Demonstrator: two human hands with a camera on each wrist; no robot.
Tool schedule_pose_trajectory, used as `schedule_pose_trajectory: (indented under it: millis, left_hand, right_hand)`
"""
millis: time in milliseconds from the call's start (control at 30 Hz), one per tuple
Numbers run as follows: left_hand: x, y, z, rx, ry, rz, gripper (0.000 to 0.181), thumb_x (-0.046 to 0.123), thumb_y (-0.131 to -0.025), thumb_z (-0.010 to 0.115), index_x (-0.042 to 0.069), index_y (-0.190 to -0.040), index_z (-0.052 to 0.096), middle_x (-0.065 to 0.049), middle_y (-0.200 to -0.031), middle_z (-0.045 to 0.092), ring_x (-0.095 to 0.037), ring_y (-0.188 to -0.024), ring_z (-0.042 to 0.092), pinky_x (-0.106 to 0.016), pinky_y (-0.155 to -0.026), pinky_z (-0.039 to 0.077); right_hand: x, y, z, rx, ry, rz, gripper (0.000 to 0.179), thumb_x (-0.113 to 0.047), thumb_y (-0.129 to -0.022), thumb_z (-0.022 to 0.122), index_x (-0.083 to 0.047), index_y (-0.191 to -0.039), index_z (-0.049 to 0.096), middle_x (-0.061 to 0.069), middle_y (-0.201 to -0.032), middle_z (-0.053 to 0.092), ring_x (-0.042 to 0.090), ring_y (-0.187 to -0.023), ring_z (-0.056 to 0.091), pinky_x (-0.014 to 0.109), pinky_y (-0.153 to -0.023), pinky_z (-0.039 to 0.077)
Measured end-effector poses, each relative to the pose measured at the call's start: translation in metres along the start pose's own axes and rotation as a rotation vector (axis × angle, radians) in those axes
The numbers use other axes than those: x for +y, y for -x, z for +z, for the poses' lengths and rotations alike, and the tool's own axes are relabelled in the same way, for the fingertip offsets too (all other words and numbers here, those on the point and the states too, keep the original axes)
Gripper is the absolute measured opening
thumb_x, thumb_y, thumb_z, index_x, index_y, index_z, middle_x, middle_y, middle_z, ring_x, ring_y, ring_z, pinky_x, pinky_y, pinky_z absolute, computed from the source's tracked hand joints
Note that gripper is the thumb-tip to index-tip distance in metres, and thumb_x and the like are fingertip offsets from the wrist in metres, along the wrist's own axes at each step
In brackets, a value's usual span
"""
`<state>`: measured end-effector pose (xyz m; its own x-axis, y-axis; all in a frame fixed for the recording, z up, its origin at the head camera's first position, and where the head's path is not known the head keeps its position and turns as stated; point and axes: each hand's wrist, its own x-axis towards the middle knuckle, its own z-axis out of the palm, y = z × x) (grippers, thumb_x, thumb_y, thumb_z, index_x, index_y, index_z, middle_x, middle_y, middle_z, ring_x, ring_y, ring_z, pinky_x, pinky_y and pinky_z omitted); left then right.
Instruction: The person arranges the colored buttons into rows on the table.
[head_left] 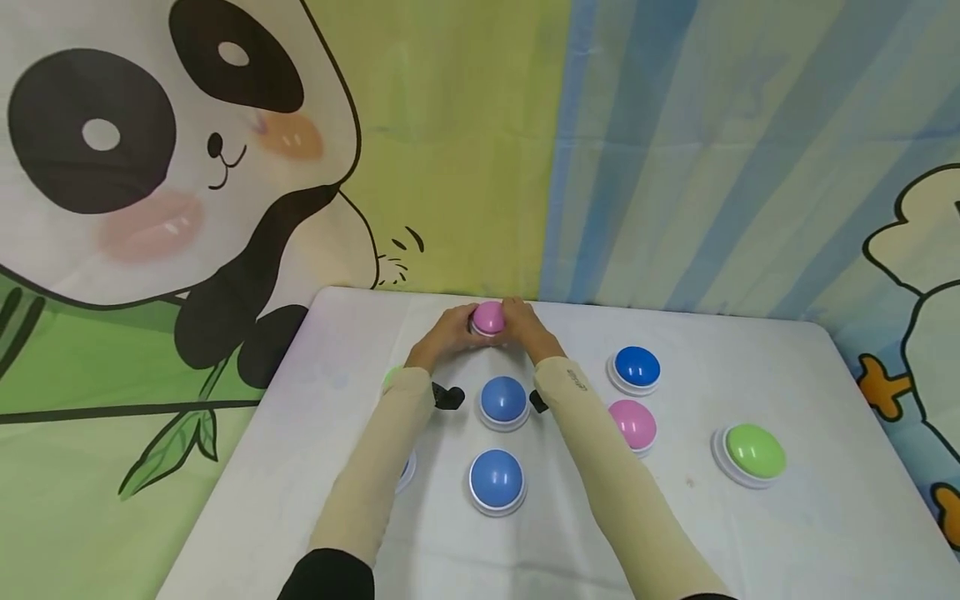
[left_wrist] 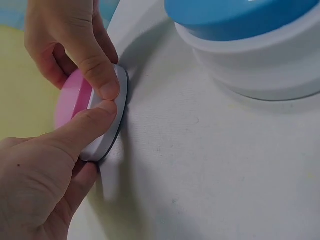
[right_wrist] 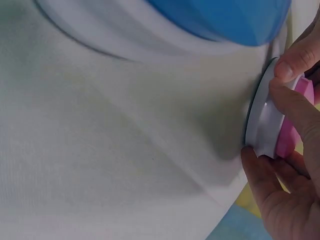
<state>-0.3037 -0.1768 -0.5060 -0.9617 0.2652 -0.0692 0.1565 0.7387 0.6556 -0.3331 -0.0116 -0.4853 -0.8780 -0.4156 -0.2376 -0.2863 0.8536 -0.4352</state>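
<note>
A pink dome-topped push button [head_left: 489,317] with a white base sits at the far edge of the white table, between both hands. My left hand [head_left: 448,335] grips its left side, thumb on the near side of the base [left_wrist: 104,142] and fingers around the rim. From the right, my right hand [head_left: 529,330] holds the same base, its thumb tip meeting the left thumb in both wrist views. Just nearer, between the wrists, stands a blue push button [head_left: 503,398], large in the left wrist view. Another blue push button [head_left: 497,479] lies in line closer to me.
Right of the right sleeve are a blue button [head_left: 637,366], a partly covered pink button [head_left: 633,423] and a green button [head_left: 756,451]. The left sleeve mostly hides a green button [head_left: 389,377] and a blue one [head_left: 407,471]. A printed cloth [head_left: 465,150] hangs behind the table.
</note>
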Motion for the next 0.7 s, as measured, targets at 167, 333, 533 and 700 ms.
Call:
schedule_pose_trajectory:
  millis: [167, 333, 533, 700]
  left_hand:
    - [0.000, 0.004, 0.001, 0.008, -0.005, -0.016, 0.065, 0.026, -0.080, 0.080, 0.004, -0.134, 0.052, -0.014, -0.132, 0.060, -0.026, -0.126, 0.055, -0.040, -0.111, 0.042]
    - [0.000, 0.006, 0.002, -0.001, 0.005, -0.045, 0.074, 0.028, -0.080, 0.080, 0.005, -0.141, 0.046, -0.015, -0.140, 0.055, -0.026, -0.133, 0.049, -0.040, -0.115, 0.037]
    - [0.002, 0.006, 0.001, -0.007, -0.005, -0.073, 0.076, 0.030, -0.080, 0.080, 0.006, -0.143, 0.044, -0.014, -0.142, 0.053, -0.026, -0.135, 0.047, -0.040, -0.115, 0.036]
    - [0.002, 0.005, 0.001, 0.016, 0.010, -0.069, 0.075, 0.029, -0.079, 0.081, 0.005, -0.141, 0.046, -0.015, -0.141, 0.054, -0.028, -0.135, 0.048, -0.041, -0.115, 0.036]
  right_hand:
    - [0.003, 0.004, 0.004, 0.032, -0.085, -0.026, 0.072, -0.022, -0.077, 0.082, 0.003, -0.134, 0.044, 0.022, -0.137, 0.047, 0.038, -0.127, 0.045, 0.045, -0.113, 0.038]
    - [0.008, 0.006, 0.007, 0.061, -0.113, -0.040, 0.069, -0.020, -0.076, 0.082, 0.001, -0.131, 0.046, 0.020, -0.135, 0.048, 0.036, -0.125, 0.046, 0.045, -0.112, 0.039]
    - [0.015, 0.003, 0.010, 0.075, -0.125, -0.067, 0.073, -0.025, -0.076, 0.082, 0.002, -0.133, 0.044, 0.020, -0.137, 0.047, 0.037, -0.126, 0.044, 0.045, -0.112, 0.037]
    - [0.017, 0.003, 0.009, 0.090, -0.143, -0.111, 0.073, -0.023, -0.075, 0.083, 0.004, -0.132, 0.045, 0.022, -0.137, 0.047, 0.038, -0.127, 0.045, 0.046, -0.113, 0.037]
